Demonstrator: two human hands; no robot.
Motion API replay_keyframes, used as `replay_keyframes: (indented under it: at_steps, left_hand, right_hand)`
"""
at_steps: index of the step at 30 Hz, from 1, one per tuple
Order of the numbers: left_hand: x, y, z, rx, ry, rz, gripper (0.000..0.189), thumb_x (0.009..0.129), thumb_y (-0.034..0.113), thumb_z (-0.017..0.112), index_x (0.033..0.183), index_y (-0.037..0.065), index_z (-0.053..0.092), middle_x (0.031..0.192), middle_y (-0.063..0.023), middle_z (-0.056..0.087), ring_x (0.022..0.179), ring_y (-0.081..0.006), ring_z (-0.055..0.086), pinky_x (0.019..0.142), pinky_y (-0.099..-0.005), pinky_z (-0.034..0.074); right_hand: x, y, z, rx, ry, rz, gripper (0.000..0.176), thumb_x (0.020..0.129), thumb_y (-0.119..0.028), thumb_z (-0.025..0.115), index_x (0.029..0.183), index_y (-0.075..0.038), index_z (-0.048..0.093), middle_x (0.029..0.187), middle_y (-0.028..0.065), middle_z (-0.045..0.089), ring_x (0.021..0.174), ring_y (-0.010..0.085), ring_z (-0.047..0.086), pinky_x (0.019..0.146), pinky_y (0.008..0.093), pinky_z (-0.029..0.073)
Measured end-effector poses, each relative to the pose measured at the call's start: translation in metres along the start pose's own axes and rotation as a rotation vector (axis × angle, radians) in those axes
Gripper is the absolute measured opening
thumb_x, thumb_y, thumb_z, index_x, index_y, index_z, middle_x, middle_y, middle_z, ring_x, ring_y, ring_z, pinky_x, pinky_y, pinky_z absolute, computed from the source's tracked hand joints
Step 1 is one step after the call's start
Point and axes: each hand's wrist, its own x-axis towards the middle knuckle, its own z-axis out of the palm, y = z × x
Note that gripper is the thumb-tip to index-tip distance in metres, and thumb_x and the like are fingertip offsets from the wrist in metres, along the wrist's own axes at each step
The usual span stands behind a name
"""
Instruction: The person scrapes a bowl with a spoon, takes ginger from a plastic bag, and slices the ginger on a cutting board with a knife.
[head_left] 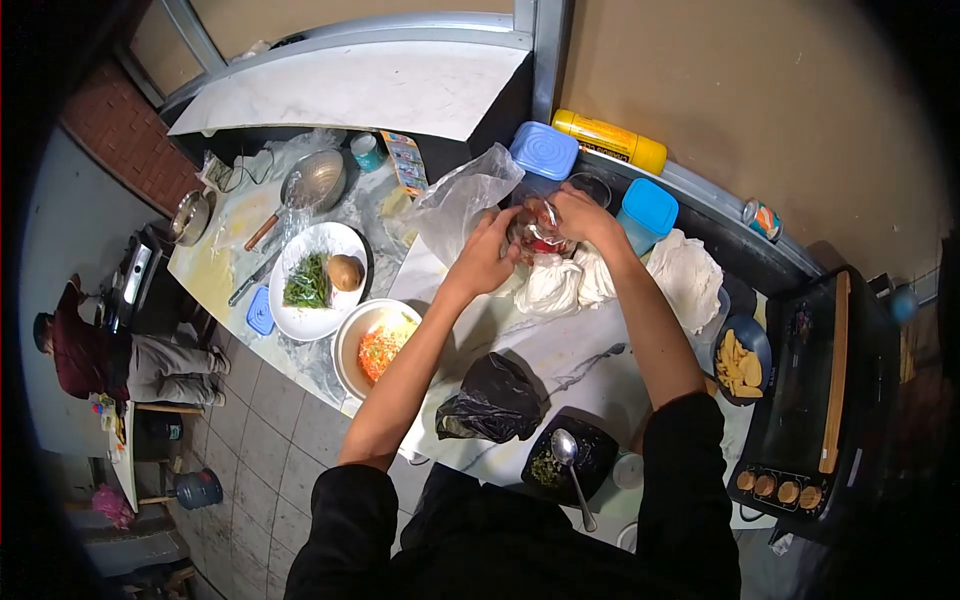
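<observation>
Both my hands meet at the back of the marble-look counter around a small clear, shiny container [541, 226] with reddish-brown contents. My left hand [487, 250] has its fingers curled at the container's left side. From the right, my right hand [583, 214] grips its upper edge, with the fingertips partly hidden. A crumpled clear plastic bag [470, 200] lies just left of them. Close in front of the container is a bunched white cloth [550, 286]. A blue-lidded tub [648, 206] stands right of my right hand.
Left are a bowl of chopped vegetables [346, 345], a plate [300, 325] with greens and a brown potato-like item, and a pan [325, 178]. In front sit a black plastic bag [492, 398] and a black dish [600, 445] with a spoon. An oven [810, 400] stands right; a person [95, 345] is far left.
</observation>
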Motion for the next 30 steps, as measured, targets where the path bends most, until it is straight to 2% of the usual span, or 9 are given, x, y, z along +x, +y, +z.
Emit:
replay_keyframes:
  at_steps: [4, 7, 10, 15, 17, 19, 24, 27, 30]
  left_hand:
    - [-0.007, -0.006, -0.001, -0.031, -0.009, -0.026, 0.053, 0.088, 0.012, 0.058, 0.138, 0.008, 0.041, 0.120, -0.0200, 0.050, 0.100, -0.0313, 0.058, 0.081, -0.0395, 0.052]
    - [-0.010, -0.005, -0.003, -0.137, -0.059, -0.066, 0.054, 0.089, 0.012, 0.058, 0.139, 0.009, 0.040, 0.121, -0.0195, 0.051, 0.101, -0.0282, 0.060, 0.079, -0.0372, 0.052]
    - [-0.013, -0.002, -0.003, -0.287, -0.094, -0.143, 0.054, 0.089, 0.010, 0.058, 0.140, 0.009, 0.039, 0.122, -0.0201, 0.052, 0.100, -0.0274, 0.062, 0.079, -0.0365, 0.053]
    - [-0.015, 0.001, 0.000, -0.378, -0.079, -0.067, 0.052, 0.091, 0.009, 0.056, 0.140, 0.008, 0.039, 0.121, -0.0177, 0.053, 0.098, -0.0247, 0.062, 0.081, -0.0349, 0.052]
    - [-0.015, 0.002, 0.002, -0.415, -0.078, -0.040, 0.051, 0.091, 0.008, 0.056, 0.139, 0.008, 0.040, 0.120, -0.0165, 0.054, 0.097, -0.0239, 0.062, 0.082, -0.0340, 0.051]
    - [-0.013, 0.007, 0.002, -0.518, -0.135, -0.204, 0.049, 0.092, 0.009, 0.055, 0.139, 0.007, 0.041, 0.120, -0.0147, 0.055, 0.097, -0.0219, 0.061, 0.083, -0.0322, 0.050]
    - [-0.010, 0.002, 0.015, -0.585, -0.106, -0.159, 0.048, 0.093, 0.010, 0.055, 0.138, 0.006, 0.041, 0.119, -0.0129, 0.055, 0.098, -0.0208, 0.061, 0.083, -0.0314, 0.049]
    - [-0.010, 0.004, 0.016, -0.624, -0.112, -0.198, 0.047, 0.093, 0.010, 0.055, 0.138, 0.006, 0.042, 0.120, -0.0120, 0.054, 0.099, -0.0203, 0.060, 0.082, -0.0310, 0.049]
    - [-0.013, 0.004, 0.016, -0.645, -0.117, -0.226, 0.046, 0.093, 0.010, 0.055, 0.137, 0.006, 0.042, 0.120, -0.0116, 0.054, 0.100, -0.0203, 0.060, 0.082, -0.0305, 0.049]
  right_hand:
    - [0.005, 0.005, 0.007, -0.036, 0.027, -0.067, 0.038, 0.079, -0.017, 0.069, 0.112, 0.000, 0.061, 0.116, 0.0252, 0.058, 0.114, 0.0378, 0.052, 0.096, 0.0420, 0.044]
    - [0.002, -0.003, -0.001, 0.015, -0.080, 0.025, 0.037, 0.078, -0.017, 0.068, 0.111, -0.001, 0.061, 0.114, 0.0228, 0.059, 0.118, 0.0355, 0.049, 0.098, 0.0414, 0.042]
    - [0.003, -0.003, 0.005, -0.072, -0.089, -0.052, 0.037, 0.076, -0.014, 0.067, 0.111, -0.004, 0.062, 0.114, 0.0206, 0.060, 0.114, 0.0363, 0.053, 0.095, 0.0413, 0.045]
    - [0.000, -0.013, -0.006, -0.119, -0.116, 0.008, 0.038, 0.073, -0.007, 0.064, 0.111, -0.011, 0.065, 0.108, 0.0218, 0.063, 0.101, 0.0413, 0.061, 0.086, 0.0445, 0.050]
    - [-0.006, -0.023, -0.016, -0.077, -0.114, -0.012, 0.039, 0.073, -0.006, 0.064, 0.111, -0.010, 0.065, 0.108, 0.0219, 0.063, 0.102, 0.0409, 0.061, 0.085, 0.0449, 0.050]
    - [-0.007, -0.026, -0.018, -0.037, -0.112, -0.030, 0.039, 0.072, -0.005, 0.064, 0.111, -0.010, 0.065, 0.107, 0.0221, 0.064, 0.102, 0.0405, 0.061, 0.085, 0.0452, 0.050]
    - [-0.008, -0.016, -0.012, 0.139, -0.097, -0.158, 0.039, 0.073, -0.006, 0.066, 0.112, -0.011, 0.066, 0.107, 0.0161, 0.059, 0.106, 0.0358, 0.057, 0.089, 0.0404, 0.047]
    - [-0.006, -0.011, -0.008, 0.028, -0.075, -0.194, 0.035, 0.077, -0.008, 0.067, 0.111, -0.006, 0.065, 0.114, 0.0191, 0.063, 0.110, 0.0326, 0.059, 0.090, 0.0399, 0.048]
    - [-0.010, -0.018, -0.012, 0.016, -0.081, -0.185, 0.030, 0.077, -0.008, 0.067, 0.107, -0.003, 0.065, 0.110, 0.0207, 0.064, 0.108, 0.0349, 0.060, 0.091, 0.0420, 0.048]
